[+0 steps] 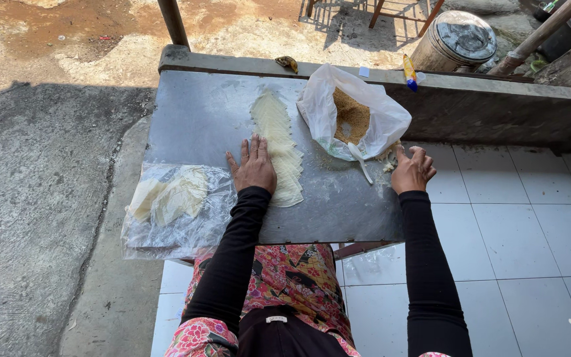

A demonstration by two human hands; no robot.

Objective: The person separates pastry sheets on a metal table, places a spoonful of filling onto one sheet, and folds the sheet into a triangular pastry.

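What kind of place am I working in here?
Probably an outdoor home food-prep spot: a grey metal worktop beside bare sunlit dirt ground, with overlapped pale thin wrappers and a white plastic bag of brown crumbs.

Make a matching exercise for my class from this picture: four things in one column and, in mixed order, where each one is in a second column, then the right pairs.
Things
1. left hand
2. white plastic bag of brown crumbs
3. clear plastic bag of pale sheets
4. right hand

Places
A. at the near left corner of the metal table, overhanging its edge
B. flat on the row of overlapping pale wrappers
C. at the far right of the table, mouth open
D. at the table's right edge, beside a white spoon

Pairs: 1-B, 2-C, 3-A, 4-D
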